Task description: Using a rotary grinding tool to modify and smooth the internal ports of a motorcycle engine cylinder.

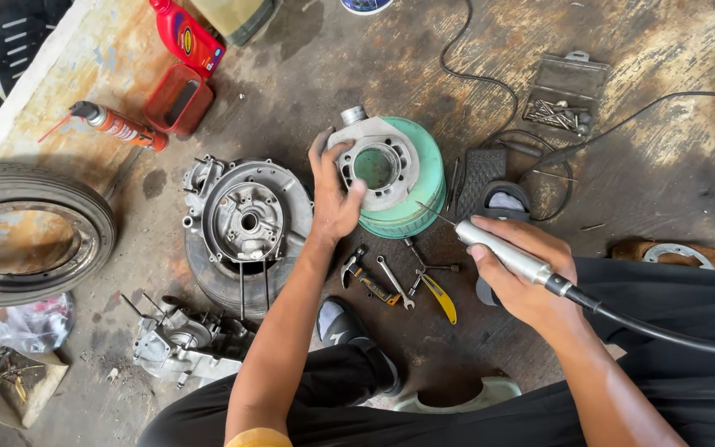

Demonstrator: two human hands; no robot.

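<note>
Cylinder [378, 165] beside red oil bottle [187, 36]

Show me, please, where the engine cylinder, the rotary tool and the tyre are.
cylinder [391, 141], head view, on its grey top flange.
rotary tool [502, 251], head view, on its silver handle.
tyre [97, 207], head view, on its right tread.

Left hand [334, 192] on cylinder [378, 165], right hand [523, 273] gripping grinder [502, 251]

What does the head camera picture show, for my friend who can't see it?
A person's left hand steadies a metal engine cylinder on a green tub, while the right hand grips a rotary tool. Engine parts and wrenches lie around.
</note>
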